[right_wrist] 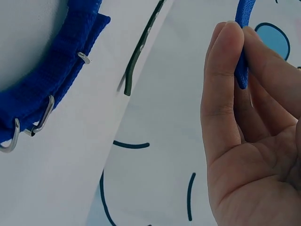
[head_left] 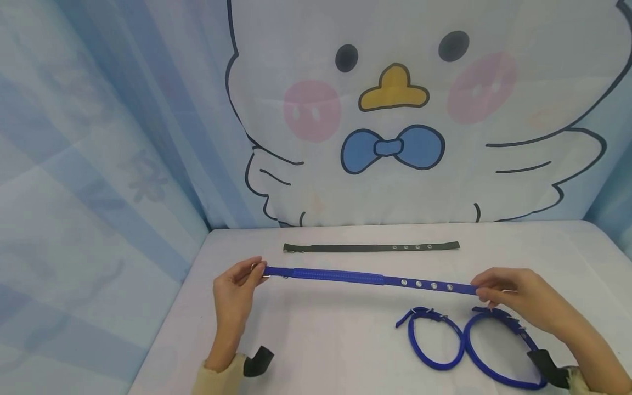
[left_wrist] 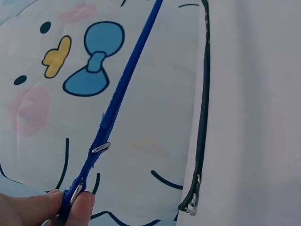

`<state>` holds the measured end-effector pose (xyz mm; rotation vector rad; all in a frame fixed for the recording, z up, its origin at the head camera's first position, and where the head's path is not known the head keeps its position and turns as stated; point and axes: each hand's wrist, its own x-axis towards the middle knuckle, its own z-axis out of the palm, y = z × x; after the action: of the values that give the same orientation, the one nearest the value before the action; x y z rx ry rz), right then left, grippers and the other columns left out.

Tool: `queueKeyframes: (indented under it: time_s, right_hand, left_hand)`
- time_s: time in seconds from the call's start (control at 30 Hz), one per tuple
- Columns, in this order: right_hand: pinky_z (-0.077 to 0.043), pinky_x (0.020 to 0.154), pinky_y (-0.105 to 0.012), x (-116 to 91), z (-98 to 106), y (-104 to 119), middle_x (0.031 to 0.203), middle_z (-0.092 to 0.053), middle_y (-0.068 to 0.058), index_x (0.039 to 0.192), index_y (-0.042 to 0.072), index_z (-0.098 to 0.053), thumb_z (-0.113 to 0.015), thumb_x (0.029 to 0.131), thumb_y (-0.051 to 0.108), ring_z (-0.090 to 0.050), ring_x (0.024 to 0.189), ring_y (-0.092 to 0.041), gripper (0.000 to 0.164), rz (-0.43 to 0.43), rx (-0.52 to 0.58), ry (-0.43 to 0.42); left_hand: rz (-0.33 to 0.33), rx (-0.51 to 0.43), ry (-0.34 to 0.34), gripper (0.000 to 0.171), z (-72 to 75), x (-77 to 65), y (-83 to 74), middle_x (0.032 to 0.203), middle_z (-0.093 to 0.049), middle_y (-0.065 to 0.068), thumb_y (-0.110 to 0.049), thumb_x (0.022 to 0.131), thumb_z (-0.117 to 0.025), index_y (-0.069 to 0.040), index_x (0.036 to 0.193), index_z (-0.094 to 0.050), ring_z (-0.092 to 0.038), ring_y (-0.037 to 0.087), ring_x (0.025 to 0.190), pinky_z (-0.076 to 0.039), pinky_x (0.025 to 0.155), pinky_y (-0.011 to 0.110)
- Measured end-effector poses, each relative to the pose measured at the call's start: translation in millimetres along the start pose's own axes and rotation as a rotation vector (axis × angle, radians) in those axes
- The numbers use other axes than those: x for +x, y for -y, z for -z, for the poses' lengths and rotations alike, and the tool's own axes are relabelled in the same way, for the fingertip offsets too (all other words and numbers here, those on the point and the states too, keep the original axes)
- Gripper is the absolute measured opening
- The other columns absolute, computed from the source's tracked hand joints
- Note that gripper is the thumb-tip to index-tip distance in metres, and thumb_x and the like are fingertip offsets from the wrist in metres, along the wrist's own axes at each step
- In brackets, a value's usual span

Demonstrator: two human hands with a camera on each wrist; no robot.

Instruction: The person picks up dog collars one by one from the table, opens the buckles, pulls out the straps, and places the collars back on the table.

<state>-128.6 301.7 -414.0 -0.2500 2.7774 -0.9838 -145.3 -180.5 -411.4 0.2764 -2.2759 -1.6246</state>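
Observation:
A blue pet collar [head_left: 338, 276] with metal eyelets is stretched out straight between both hands, raised above the table. The left hand [head_left: 236, 296] pinches its buckle end between thumb and fingers; in the left wrist view a metal ring [left_wrist: 101, 148] shows on the strap close to the fingertips. The right hand [head_left: 518, 296] pinches the plain tip beyond the eyelets, and in the right wrist view that tip pokes down between thumb and forefinger. Below the right hand lie a smaller buckled blue collar [head_left: 411, 345] and a larger buckled blue collar [head_left: 471, 351], side by side.
A dark green collar [head_left: 345, 248] lies flat and straight along the back of the white table [head_left: 316, 340]. Behind it hangs a curtain [head_left: 395, 197] printed with a cartoon bird. A black wrist strap piece [head_left: 258, 361] sticks out at the left sleeve.

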Motion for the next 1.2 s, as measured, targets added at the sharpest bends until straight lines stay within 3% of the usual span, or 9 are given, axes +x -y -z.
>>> queueKeyframes:
  time_s: [0.4,0.9,1.0,1.2]
  right_hand:
    - [-0.061,0.078,-0.041,14,3,-8,0.098,-0.073,-0.009,0.117,-0.002,-0.067,-0.068,0.095,0.02,-0.069,0.083,-0.018,0.031,-0.046,0.006,-0.042]
    - [-0.06,0.073,-0.038,43,1,-8,0.094,-0.073,-0.013,0.112,-0.005,-0.068,-0.065,0.095,0.009,-0.068,0.079,-0.019,0.022,-0.022,-0.026,-0.102]
    - [-0.058,0.071,-0.034,48,0,-7,0.091,-0.073,-0.012,0.11,-0.006,-0.068,-0.065,0.094,0.007,-0.067,0.078,-0.018,0.021,-0.018,-0.034,-0.117]
    - [-0.056,0.067,-0.031,58,-4,-9,0.089,-0.072,-0.014,0.109,-0.008,-0.068,-0.066,0.094,0.006,-0.066,0.076,-0.019,0.02,-0.026,-0.033,-0.13]
  left_hand:
    - [0.039,-0.05,0.021,0.025,-6.5,11.7,14.1,0.112,-0.072,0.02,-0.007,0.093,-0.068,0.001,0.116,-0.069,-0.073,0.025,0.095,-0.059,0.077,0.02]
    - [0.079,-0.003,0.029,0.024,-25.6,31.9,34.8,0.111,-0.072,0.017,-0.01,0.093,-0.07,-0.001,0.116,-0.07,-0.073,0.023,0.092,-0.059,0.074,0.021]
    - [0.1,-0.015,0.042,0.025,-28.9,35.7,35.0,0.112,-0.071,0.019,-0.008,0.092,-0.07,0.001,0.116,-0.07,-0.073,0.025,0.093,-0.059,0.073,0.02]
    - [0.077,-0.048,0.05,0.024,-35.5,41.7,41.2,0.108,-0.072,0.022,-0.004,0.091,-0.07,0.005,0.114,-0.07,-0.074,0.025,0.088,-0.06,0.071,0.022]
